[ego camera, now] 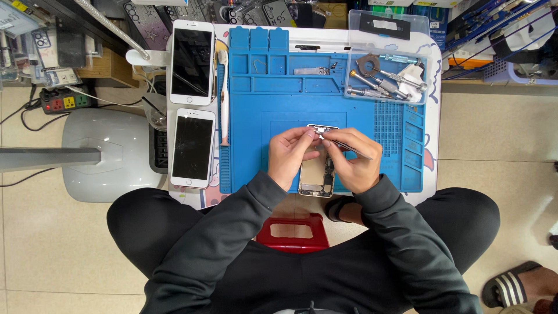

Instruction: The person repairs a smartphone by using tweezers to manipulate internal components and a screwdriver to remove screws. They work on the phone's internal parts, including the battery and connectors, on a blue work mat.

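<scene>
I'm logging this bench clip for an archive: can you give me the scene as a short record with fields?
Surface: blue work mat on a small table
Left hand: steadies the opened phone at its upper end
Right hand: holds thin tweezers at the phone's top
Left of mat: two white phones, screens dark, and a white brush
Upper right: clear tray of tools

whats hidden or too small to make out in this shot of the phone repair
Head view only:
- Upper half of the opened phone: covered by the left hand and right hand.
- Tip of the thin tool: too small, lost between fingertips.
- Parts in the clear box: jumbled, too small.
- Sandalled foot: cut by the edge.
</scene>
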